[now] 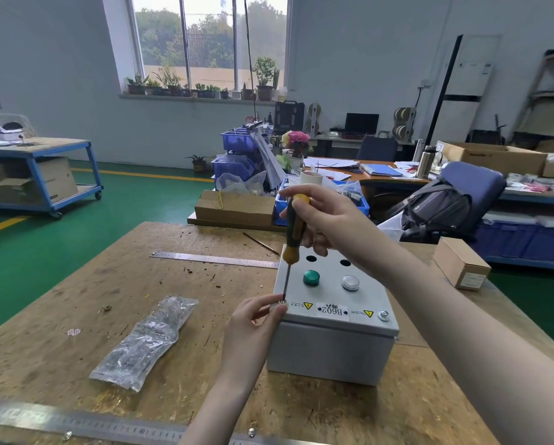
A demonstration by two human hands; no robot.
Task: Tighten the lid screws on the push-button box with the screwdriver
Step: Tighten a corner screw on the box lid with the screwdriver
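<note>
The grey metal push-button box (333,332) sits on the scratched wooden tabletop (108,284), near its right side. The right hand (327,216) has its grip closed around the yellow and black handle of the screwdriver (293,234). The thin metal tip stands in the small silver screw (282,302) at the near left corner of the lid. The left hand (253,322) pinches right beside that screw to steady the tip.

To do this well, keep the screwdriver standing straight up. Push down a little while turning. Turn slowly so the tip does not slip out. The other silver screw (383,315), at the near right corner, probably needs a turn too.
</note>
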